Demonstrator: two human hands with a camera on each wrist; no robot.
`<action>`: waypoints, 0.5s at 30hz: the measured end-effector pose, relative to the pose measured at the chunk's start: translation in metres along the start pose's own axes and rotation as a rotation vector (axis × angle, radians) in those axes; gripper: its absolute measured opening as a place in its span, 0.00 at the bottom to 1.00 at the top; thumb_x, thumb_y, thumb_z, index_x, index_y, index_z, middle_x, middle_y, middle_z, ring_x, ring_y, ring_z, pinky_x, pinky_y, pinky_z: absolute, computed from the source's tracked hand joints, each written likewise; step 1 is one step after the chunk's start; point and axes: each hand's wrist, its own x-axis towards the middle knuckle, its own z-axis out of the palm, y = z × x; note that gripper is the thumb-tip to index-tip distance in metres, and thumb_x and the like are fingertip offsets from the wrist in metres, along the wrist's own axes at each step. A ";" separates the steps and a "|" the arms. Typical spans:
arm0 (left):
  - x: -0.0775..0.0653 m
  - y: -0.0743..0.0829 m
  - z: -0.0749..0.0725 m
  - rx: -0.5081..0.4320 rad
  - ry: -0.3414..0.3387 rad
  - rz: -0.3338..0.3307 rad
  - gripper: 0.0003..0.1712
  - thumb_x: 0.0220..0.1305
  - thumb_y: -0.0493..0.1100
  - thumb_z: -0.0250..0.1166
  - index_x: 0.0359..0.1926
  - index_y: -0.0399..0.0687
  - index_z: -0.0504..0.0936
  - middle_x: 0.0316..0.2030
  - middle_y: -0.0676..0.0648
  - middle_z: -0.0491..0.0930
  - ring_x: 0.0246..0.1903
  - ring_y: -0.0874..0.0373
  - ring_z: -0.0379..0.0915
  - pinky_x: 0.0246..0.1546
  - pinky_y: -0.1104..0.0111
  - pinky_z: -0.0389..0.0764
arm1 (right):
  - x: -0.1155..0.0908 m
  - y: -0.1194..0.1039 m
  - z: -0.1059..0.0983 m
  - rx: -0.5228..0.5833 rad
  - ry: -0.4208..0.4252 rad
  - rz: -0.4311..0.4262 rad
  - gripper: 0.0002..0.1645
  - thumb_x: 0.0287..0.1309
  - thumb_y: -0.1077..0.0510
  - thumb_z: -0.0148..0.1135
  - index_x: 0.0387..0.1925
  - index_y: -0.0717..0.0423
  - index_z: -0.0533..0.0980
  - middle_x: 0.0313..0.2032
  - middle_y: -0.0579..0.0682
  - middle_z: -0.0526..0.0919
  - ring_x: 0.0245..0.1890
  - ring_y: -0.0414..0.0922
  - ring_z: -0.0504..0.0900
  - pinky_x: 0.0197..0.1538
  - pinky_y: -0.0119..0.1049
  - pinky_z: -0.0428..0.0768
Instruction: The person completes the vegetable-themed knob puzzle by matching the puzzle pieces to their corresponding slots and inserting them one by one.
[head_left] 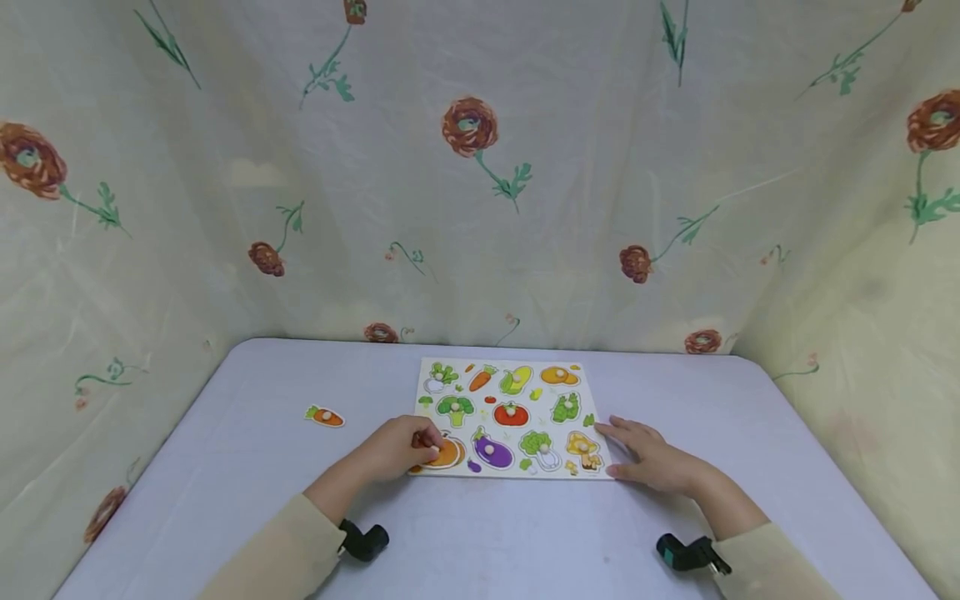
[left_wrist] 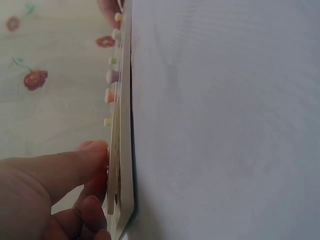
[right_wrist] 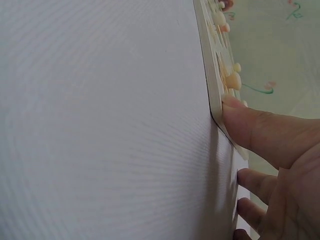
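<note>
A knobbed vegetable puzzle board (head_left: 538, 375) lies flat on the table. My left hand (head_left: 401, 448) is over its near left corner and pinches the knob of the orange pumpkin piece (head_left: 448, 452). In the left wrist view that piece (left_wrist: 111, 187) stands slightly off the board's face (left_wrist: 127, 190), beside the thumb and fingers. The pumpkin's outline sits a little off the matching printed shape. At the right edge, my right hand (head_left: 658, 462) rests with fingers spread, its thumb (right_wrist: 245, 122) against the board's near right corner.
A loose carrot piece (head_left: 326, 416) lies on the white table (head_left: 517, 542) left of the board. Eggplant (head_left: 492, 450), tomato (head_left: 512, 414) and several other knobbed vegetables show on the board. A flowered curtain (head_left: 555, 267) stands behind and along both sides.
</note>
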 end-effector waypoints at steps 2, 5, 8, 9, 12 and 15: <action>0.001 0.000 0.001 0.000 0.000 -0.003 0.02 0.66 0.38 0.68 0.38 0.50 0.83 0.31 0.54 0.76 0.33 0.58 0.69 0.34 0.68 0.72 | 0.000 0.000 0.000 0.004 -0.001 0.003 0.45 0.61 0.44 0.67 0.74 0.55 0.62 0.75 0.69 0.50 0.72 0.73 0.44 0.66 0.75 0.48; 0.002 -0.001 0.003 -0.003 0.001 -0.010 0.02 0.66 0.38 0.68 0.38 0.50 0.83 0.31 0.53 0.76 0.32 0.58 0.69 0.34 0.68 0.73 | 0.000 -0.001 0.001 0.002 -0.002 0.004 0.45 0.61 0.44 0.67 0.74 0.55 0.62 0.75 0.69 0.50 0.72 0.73 0.44 0.66 0.75 0.48; 0.003 -0.001 0.004 -0.007 0.008 -0.029 0.02 0.66 0.38 0.68 0.38 0.51 0.83 0.31 0.53 0.76 0.33 0.57 0.69 0.34 0.68 0.74 | 0.000 -0.001 0.001 0.000 -0.001 0.005 0.45 0.61 0.44 0.67 0.74 0.55 0.62 0.75 0.69 0.50 0.72 0.73 0.44 0.66 0.75 0.48; 0.003 -0.001 0.005 -0.008 0.012 -0.035 0.02 0.66 0.39 0.68 0.38 0.51 0.83 0.32 0.53 0.77 0.33 0.57 0.70 0.34 0.67 0.74 | 0.000 -0.001 0.001 -0.003 0.000 0.003 0.45 0.61 0.43 0.67 0.74 0.55 0.62 0.75 0.69 0.50 0.72 0.73 0.44 0.66 0.75 0.48; 0.004 0.000 0.006 -0.012 0.023 -0.052 0.02 0.66 0.39 0.68 0.38 0.51 0.83 0.32 0.53 0.77 0.34 0.57 0.70 0.35 0.67 0.75 | 0.000 -0.002 0.000 -0.002 0.001 0.003 0.46 0.61 0.43 0.67 0.74 0.55 0.62 0.75 0.69 0.50 0.72 0.73 0.44 0.66 0.76 0.48; 0.005 0.001 0.008 -0.018 0.025 -0.054 0.02 0.66 0.39 0.68 0.38 0.51 0.83 0.32 0.53 0.77 0.34 0.56 0.70 0.35 0.67 0.76 | -0.001 -0.001 0.000 0.001 0.003 0.004 0.46 0.60 0.43 0.67 0.74 0.55 0.62 0.75 0.69 0.50 0.72 0.73 0.44 0.66 0.76 0.48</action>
